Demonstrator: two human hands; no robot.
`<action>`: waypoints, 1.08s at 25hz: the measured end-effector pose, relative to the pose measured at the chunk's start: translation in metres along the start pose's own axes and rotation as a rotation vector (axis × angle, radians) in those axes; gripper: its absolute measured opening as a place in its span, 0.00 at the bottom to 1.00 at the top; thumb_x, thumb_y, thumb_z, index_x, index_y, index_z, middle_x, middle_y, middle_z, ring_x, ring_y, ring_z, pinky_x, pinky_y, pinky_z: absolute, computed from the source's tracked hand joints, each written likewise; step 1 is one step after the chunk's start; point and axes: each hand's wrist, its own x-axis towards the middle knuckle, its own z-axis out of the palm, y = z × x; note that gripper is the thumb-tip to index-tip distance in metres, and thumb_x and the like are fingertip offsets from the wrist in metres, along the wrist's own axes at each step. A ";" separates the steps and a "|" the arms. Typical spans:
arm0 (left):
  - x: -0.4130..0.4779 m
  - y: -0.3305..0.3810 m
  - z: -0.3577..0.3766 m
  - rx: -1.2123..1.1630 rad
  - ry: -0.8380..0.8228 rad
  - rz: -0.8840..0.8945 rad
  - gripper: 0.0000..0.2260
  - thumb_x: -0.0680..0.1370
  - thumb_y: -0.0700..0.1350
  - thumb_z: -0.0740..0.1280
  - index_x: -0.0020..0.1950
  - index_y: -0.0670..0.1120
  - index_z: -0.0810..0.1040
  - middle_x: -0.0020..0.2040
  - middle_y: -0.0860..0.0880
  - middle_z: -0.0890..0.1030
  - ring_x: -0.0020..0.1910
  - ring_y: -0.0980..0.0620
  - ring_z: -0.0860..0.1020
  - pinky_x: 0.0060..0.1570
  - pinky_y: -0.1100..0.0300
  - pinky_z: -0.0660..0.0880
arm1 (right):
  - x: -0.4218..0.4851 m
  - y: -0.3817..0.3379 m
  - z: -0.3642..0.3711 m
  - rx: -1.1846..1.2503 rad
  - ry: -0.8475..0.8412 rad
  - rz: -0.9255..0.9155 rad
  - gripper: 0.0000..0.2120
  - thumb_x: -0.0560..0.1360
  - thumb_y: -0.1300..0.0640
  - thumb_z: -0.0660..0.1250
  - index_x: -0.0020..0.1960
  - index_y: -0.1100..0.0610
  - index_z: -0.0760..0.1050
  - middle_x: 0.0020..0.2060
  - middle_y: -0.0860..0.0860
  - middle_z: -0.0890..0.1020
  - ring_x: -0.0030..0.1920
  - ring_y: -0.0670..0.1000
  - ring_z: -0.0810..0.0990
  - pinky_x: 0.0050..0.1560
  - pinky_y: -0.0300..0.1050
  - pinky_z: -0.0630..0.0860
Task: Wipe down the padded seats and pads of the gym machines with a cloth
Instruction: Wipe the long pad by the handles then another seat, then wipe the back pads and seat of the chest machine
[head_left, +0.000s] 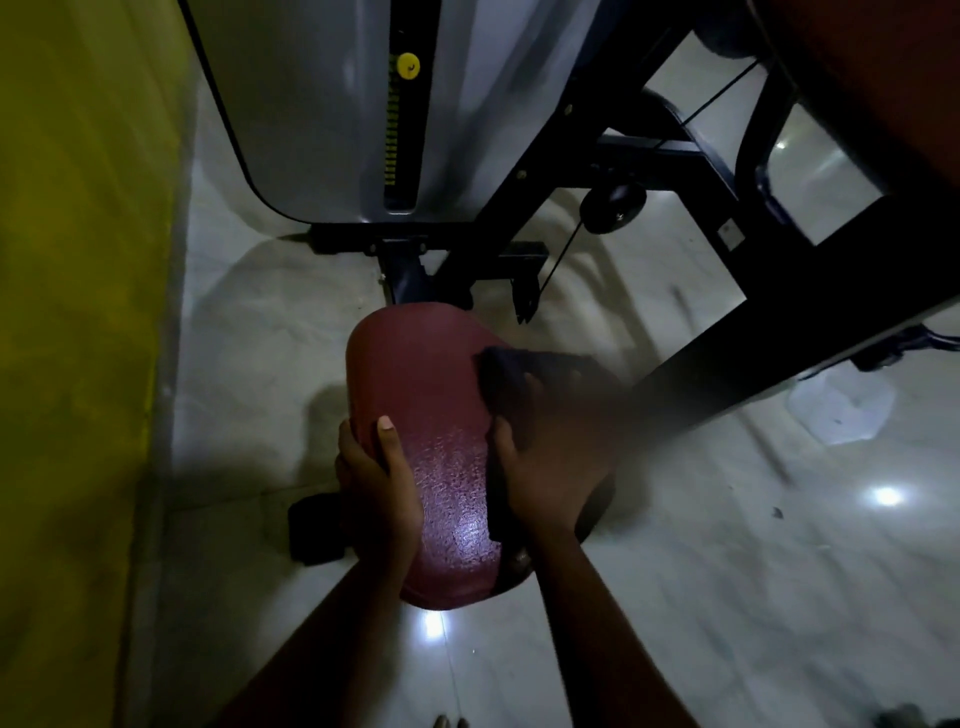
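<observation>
A dark red padded seat (431, 415) of a gym machine sits low in the middle of the view, its near end shiny. My left hand (376, 483) grips the seat's left edge, thumb on top and fingers curled under the side. My right hand (545, 467) lies on the seat's right side and presses a dark cloth (511, 384) against it; the cloth sticks out beyond the fingers and hangs past the palm. The right hand is blurred by motion.
The machine's grey weight-stack shroud (322, 104) with a yellow pin (408, 66) stands behind the seat. Black frame bars (727, 364) and a cable pulley (613, 205) run to the right. A yellow wall (78, 312) is at left. Glossy pale floor tiles (727, 545) surround the seat.
</observation>
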 end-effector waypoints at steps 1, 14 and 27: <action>0.001 -0.001 0.001 -0.001 0.002 0.002 0.26 0.80 0.57 0.54 0.73 0.44 0.64 0.67 0.39 0.72 0.64 0.39 0.72 0.62 0.49 0.66 | -0.010 0.001 -0.001 0.060 0.015 0.152 0.27 0.70 0.38 0.61 0.67 0.44 0.70 0.70 0.56 0.68 0.60 0.65 0.72 0.52 0.60 0.72; -0.011 -0.017 -0.040 -0.089 -0.297 -0.105 0.22 0.82 0.53 0.51 0.73 0.44 0.64 0.69 0.40 0.71 0.67 0.40 0.70 0.65 0.53 0.64 | -0.140 -0.001 -0.056 0.667 -0.361 0.765 0.21 0.79 0.45 0.58 0.68 0.54 0.64 0.54 0.57 0.78 0.55 0.59 0.77 0.52 0.46 0.69; -0.184 0.071 -0.202 -0.197 -0.728 -0.276 0.21 0.81 0.50 0.57 0.73 0.47 0.64 0.73 0.46 0.66 0.71 0.49 0.64 0.65 0.57 0.60 | -0.195 0.014 -0.278 0.909 -0.412 0.697 0.18 0.79 0.44 0.58 0.66 0.49 0.67 0.51 0.50 0.77 0.49 0.52 0.76 0.43 0.41 0.70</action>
